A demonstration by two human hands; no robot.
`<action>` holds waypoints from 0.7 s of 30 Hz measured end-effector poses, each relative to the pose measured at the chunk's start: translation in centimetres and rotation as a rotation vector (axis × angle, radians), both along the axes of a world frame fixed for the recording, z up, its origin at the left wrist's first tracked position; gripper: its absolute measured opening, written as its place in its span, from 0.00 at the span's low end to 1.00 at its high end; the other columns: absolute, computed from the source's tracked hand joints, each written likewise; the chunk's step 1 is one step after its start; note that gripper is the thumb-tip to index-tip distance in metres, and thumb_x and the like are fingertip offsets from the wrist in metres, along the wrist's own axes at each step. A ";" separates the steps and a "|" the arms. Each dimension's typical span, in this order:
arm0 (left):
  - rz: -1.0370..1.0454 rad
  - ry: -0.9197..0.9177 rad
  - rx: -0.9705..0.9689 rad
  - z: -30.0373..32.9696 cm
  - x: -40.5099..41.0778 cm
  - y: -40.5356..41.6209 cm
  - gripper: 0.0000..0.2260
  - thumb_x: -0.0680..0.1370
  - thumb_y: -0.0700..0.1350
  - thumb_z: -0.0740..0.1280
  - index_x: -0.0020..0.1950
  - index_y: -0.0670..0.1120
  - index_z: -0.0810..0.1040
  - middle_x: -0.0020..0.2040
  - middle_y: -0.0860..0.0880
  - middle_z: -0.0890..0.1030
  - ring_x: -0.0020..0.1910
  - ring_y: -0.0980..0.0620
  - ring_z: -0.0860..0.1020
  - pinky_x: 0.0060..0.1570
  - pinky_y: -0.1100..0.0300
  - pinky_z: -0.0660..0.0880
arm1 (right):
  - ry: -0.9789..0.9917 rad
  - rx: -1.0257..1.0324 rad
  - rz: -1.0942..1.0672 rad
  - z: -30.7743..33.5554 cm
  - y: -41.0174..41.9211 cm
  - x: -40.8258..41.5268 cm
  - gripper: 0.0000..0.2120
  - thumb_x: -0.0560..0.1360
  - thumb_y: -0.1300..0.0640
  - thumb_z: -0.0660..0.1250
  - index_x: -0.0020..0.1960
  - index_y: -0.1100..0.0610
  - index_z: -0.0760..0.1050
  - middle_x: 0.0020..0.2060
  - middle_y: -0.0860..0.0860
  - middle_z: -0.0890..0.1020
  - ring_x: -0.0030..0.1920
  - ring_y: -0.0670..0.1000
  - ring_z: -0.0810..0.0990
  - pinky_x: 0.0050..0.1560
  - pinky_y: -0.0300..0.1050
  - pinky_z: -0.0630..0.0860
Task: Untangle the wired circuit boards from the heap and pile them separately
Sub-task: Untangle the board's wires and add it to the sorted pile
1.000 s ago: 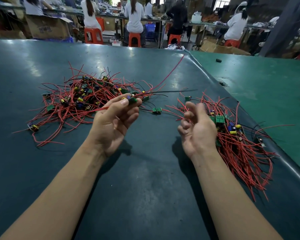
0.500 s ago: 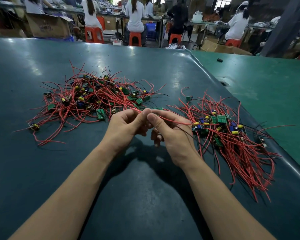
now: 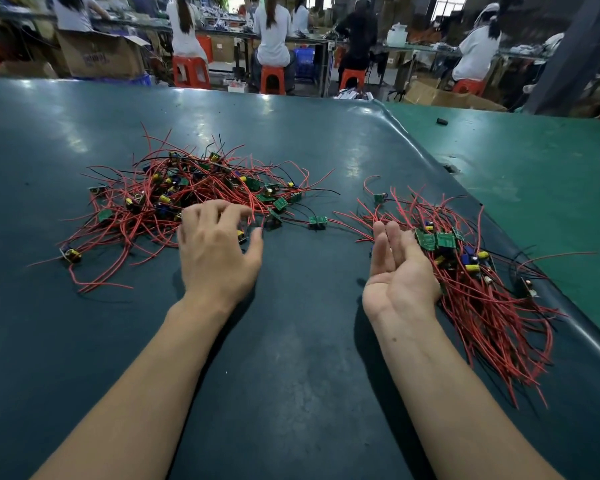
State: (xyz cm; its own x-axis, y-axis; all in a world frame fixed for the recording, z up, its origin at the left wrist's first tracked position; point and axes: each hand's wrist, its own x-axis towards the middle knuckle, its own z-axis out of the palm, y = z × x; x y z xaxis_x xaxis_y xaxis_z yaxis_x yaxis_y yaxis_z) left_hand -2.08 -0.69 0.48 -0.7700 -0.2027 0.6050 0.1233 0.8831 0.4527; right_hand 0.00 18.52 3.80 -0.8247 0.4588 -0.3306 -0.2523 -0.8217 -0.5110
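Observation:
A tangled heap (image 3: 174,199) of small green circuit boards with red and black wires lies on the dark table at the left. A second pile (image 3: 478,282) of boards with their red wires laid out sits at the right. My left hand (image 3: 219,251) hovers palm down at the heap's near edge, fingers spread and loosely bent over a small board; whether it touches is unclear. My right hand (image 3: 400,268) lies palm up with straight fingers against the left side of the right pile, holding nothing. One loose board (image 3: 318,220) lies between the two groups.
The dark mat's raised edge (image 3: 447,168) runs diagonally at the right, with a green table (image 3: 534,174) beyond. A small black object (image 3: 442,121) lies on the green surface. People sit on orange stools at benches in the background.
My hands, which pinched a red wire together at the centre, have parted. The left moved to the heap's edge, the right swung to the right pile and opened palm up.

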 end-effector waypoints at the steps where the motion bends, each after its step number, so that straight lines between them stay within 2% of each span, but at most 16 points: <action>1: 0.048 -0.048 -0.001 0.0 -0.1 -0.3 0.15 0.76 0.50 0.69 0.61 0.48 0.79 0.58 0.46 0.77 0.61 0.42 0.68 0.60 0.49 0.65 | 0.001 0.014 0.025 0.0 0.1 0.1 0.07 0.80 0.60 0.65 0.49 0.65 0.77 0.40 0.55 0.86 0.33 0.50 0.85 0.29 0.34 0.77; 3: 0.078 -0.177 0.046 -0.1 -0.3 -0.9 0.16 0.77 0.51 0.68 0.63 0.46 0.79 0.59 0.44 0.77 0.61 0.41 0.70 0.60 0.48 0.67 | -0.005 0.042 0.078 0.0 0.2 0.2 0.10 0.81 0.56 0.63 0.46 0.61 0.77 0.35 0.53 0.86 0.32 0.49 0.85 0.27 0.34 0.76; 5: 0.054 -0.222 0.086 -0.1 -0.3 -0.9 0.13 0.78 0.51 0.68 0.59 0.47 0.81 0.56 0.44 0.79 0.57 0.42 0.74 0.57 0.50 0.70 | -0.030 0.080 0.149 0.1 0.0 0.3 0.12 0.82 0.54 0.61 0.44 0.59 0.77 0.31 0.51 0.85 0.28 0.46 0.82 0.25 0.33 0.73; 8: 0.050 -0.168 0.142 0.2 -0.2 -0.6 0.10 0.78 0.49 0.69 0.55 0.47 0.84 0.52 0.44 0.81 0.52 0.42 0.78 0.52 0.52 0.72 | -0.050 0.186 0.207 0.2 -0.4 0.3 0.14 0.81 0.53 0.60 0.41 0.57 0.77 0.25 0.49 0.80 0.22 0.44 0.74 0.21 0.32 0.67; 11: 0.093 -0.191 0.169 0.3 -0.3 -0.9 0.08 0.79 0.46 0.69 0.53 0.45 0.85 0.51 0.43 0.83 0.50 0.42 0.79 0.49 0.52 0.73 | -0.013 0.238 0.214 0.1 -0.5 0.1 0.14 0.81 0.53 0.60 0.40 0.58 0.76 0.23 0.49 0.76 0.20 0.45 0.70 0.21 0.32 0.62; 13: 0.105 -0.169 0.223 0.4 -0.3 -1.0 0.08 0.79 0.45 0.67 0.52 0.44 0.84 0.51 0.43 0.82 0.51 0.42 0.79 0.53 0.50 0.74 | 0.002 0.268 0.239 0.0 -0.5 0.1 0.14 0.80 0.54 0.60 0.39 0.58 0.76 0.22 0.49 0.75 0.20 0.45 0.69 0.21 0.32 0.61; 15: 0.077 -0.093 0.363 0.7 -0.1 -0.7 0.08 0.80 0.44 0.66 0.52 0.42 0.82 0.50 0.43 0.81 0.51 0.42 0.78 0.56 0.47 0.74 | -0.002 0.357 0.286 -0.2 -0.6 -0.1 0.14 0.81 0.55 0.61 0.39 0.58 0.76 0.22 0.49 0.76 0.19 0.45 0.69 0.20 0.33 0.61; 17: 0.043 -0.016 0.472 1.0 0.2 -0.1 0.08 0.81 0.45 0.65 0.52 0.41 0.80 0.50 0.43 0.81 0.50 0.44 0.78 0.54 0.46 0.74 | -0.018 0.559 0.354 -0.7 -1.2 -0.2 0.12 0.81 0.56 0.62 0.41 0.58 0.77 0.24 0.50 0.78 0.20 0.45 0.70 0.19 0.33 0.62; 20: -0.057 0.043 0.552 1.3 1.0 0.8 0.08 0.81 0.47 0.64 0.51 0.43 0.79 0.48 0.45 0.81 0.47 0.47 0.78 0.49 0.50 0.76 | -0.016 1.013 0.448 -2.0 -2.3 -0.2 0.03 0.79 0.59 0.66 0.47 0.53 0.77 0.37 0.53 0.82 0.24 0.48 0.76 0.22 0.37 0.68; 21: -0.106 0.059 0.564 1.4 1.3 1.0 0.07 0.81 0.48 0.65 0.50 0.45 0.79 0.45 0.47 0.80 0.44 0.49 0.78 0.45 0.52 0.77 | 0.008 1.147 0.461 -2.4 -2.6 -0.2 0.04 0.78 0.59 0.68 0.50 0.51 0.77 0.41 0.53 0.82 0.27 0.51 0.78 0.24 0.40 0.71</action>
State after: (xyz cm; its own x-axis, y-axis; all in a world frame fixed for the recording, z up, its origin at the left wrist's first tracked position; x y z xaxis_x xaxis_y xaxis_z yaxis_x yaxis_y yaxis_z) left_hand -0.80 0.35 1.90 -0.7719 -0.4298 0.4685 0.2375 0.4886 0.8396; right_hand -0.17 15.97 1.37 -0.9863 0.1460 0.0765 -0.0642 0.0870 -0.9941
